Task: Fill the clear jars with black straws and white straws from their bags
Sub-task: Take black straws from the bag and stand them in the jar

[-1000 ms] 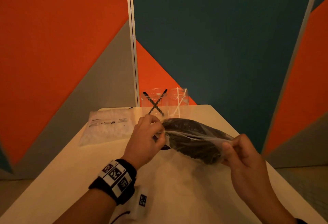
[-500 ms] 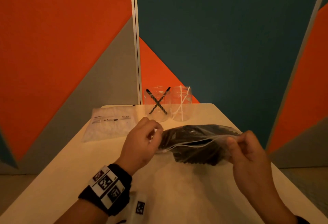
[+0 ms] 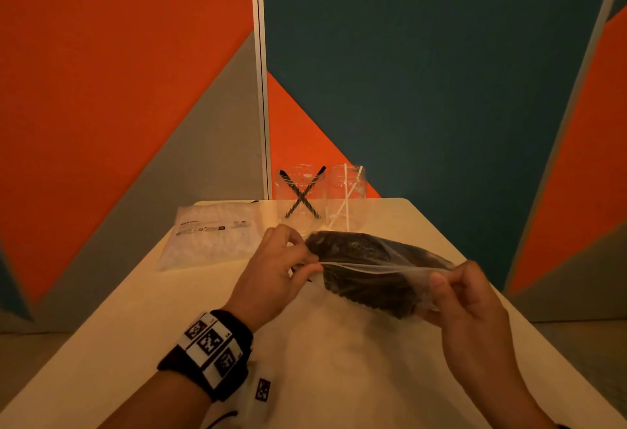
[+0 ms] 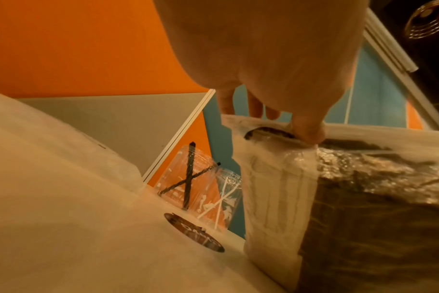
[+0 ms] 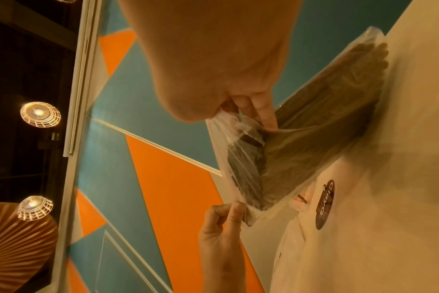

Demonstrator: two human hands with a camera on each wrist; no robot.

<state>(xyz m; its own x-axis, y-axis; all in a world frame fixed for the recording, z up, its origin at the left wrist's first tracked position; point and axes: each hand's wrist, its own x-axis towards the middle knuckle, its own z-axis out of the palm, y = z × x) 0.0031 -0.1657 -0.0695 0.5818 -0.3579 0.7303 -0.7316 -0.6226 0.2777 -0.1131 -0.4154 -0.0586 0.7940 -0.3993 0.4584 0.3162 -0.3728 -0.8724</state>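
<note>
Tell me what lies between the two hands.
In the head view, the zip-top edge of the bag of black straws stretches between the left hand and right hand; each pinches one end.

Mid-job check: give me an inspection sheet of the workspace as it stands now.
Surface: pale table, bare near the person.
Job's things: bag of black straws held above the table; bag of white straws lying flat at far left; left jar with two crossed black straws; right jar with two white straws.
Clutter: round dark sticker on the table.
Grippers: left hand and right hand pinch the bag's mouth at opposite ends.
Cables: nothing seen.
Surroundings: orange, teal and grey wall panels.
</note>
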